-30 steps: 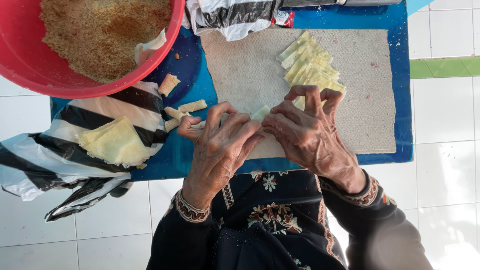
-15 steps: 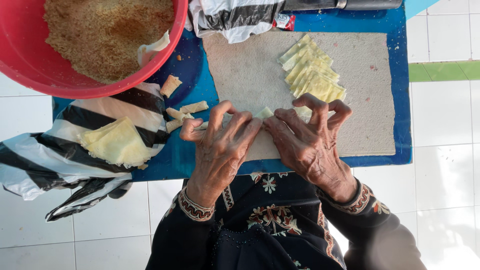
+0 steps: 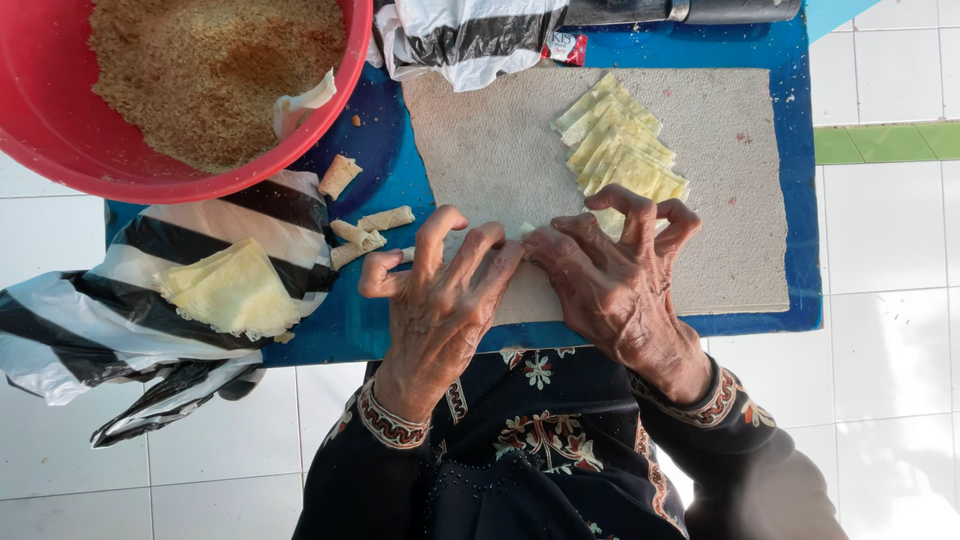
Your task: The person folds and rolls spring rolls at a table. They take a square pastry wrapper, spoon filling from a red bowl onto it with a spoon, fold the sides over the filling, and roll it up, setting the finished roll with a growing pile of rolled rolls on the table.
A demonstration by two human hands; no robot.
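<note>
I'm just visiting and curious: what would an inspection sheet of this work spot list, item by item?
Surface: grey mat on a blue board, over white floor tiles.
Job's things: small pale wrapper piece under both hands' fingertips; stack of yellow wrappers on the mat; finished small rolls on the board.
Clutter: red bowl of brown crumb filling; striped plastic bag holding more wrappers.
Grippers: left hand and right hand, fingers curled, pressing on the piece.
Cables: nothing seen.
Surroundings: dark rod at the far edge; green tile strip.
</note>
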